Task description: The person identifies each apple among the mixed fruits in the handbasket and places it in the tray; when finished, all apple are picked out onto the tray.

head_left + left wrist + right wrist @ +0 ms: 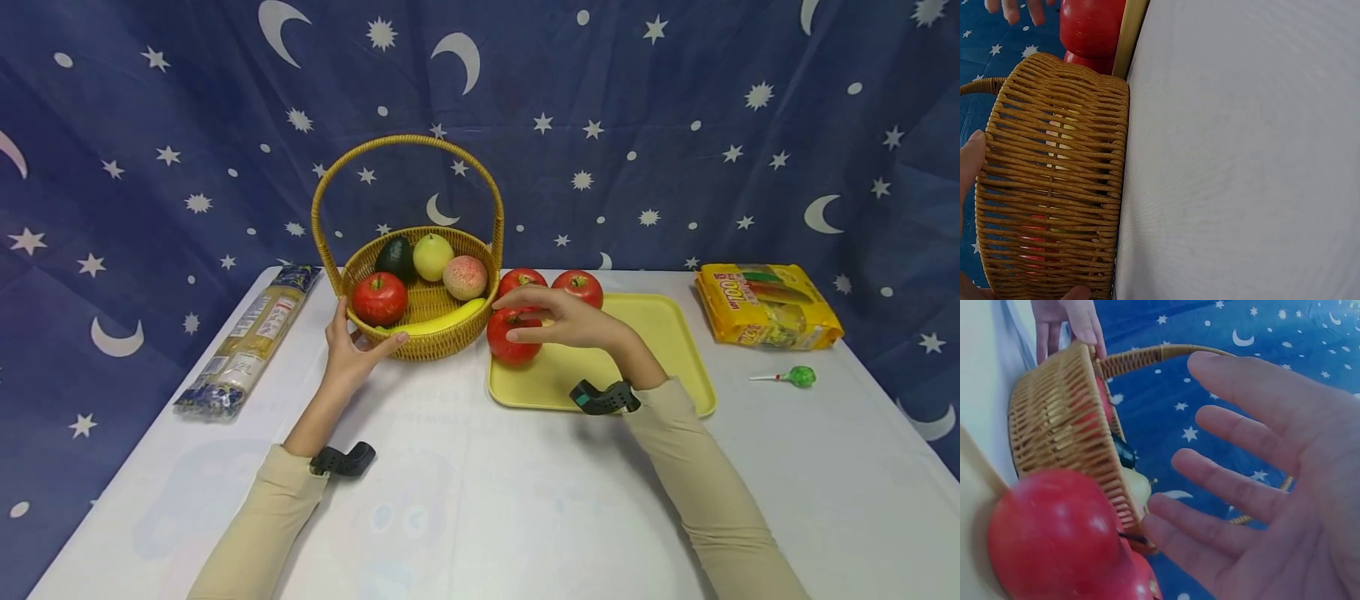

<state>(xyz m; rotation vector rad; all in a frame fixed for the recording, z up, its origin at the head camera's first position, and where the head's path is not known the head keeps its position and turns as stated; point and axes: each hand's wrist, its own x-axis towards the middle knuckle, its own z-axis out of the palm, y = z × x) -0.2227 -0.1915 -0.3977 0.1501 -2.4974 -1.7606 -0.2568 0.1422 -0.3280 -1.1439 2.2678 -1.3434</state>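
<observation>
My left hand point(352, 350) grips the near left side of a round wicker basket point(427, 346), thumb along the rim and fingers against the outer wall. In the basket lie a red apple point(380, 299), an avocado point(396, 258), a yellow-green round fruit point(432, 257), a peach point(465, 277) and a banana point(442, 321). Over a yellow tray point(600, 383), my right hand point(566, 317) is held with fingers spread and nothing in its palm. Below its fingertips sits a red apple point(512, 337); two more apples, a left one point(521, 279) and a right one point(581, 287), are behind.
A clear packet with blue ends point(251, 342) lies on the left of the white table point(450, 500). To the right are a yellow food package point(768, 308) and a green lollipop point(801, 377). The basket's tall handle point(408, 140) arches above the fruit, before a starry blue cloth point(637, 125).
</observation>
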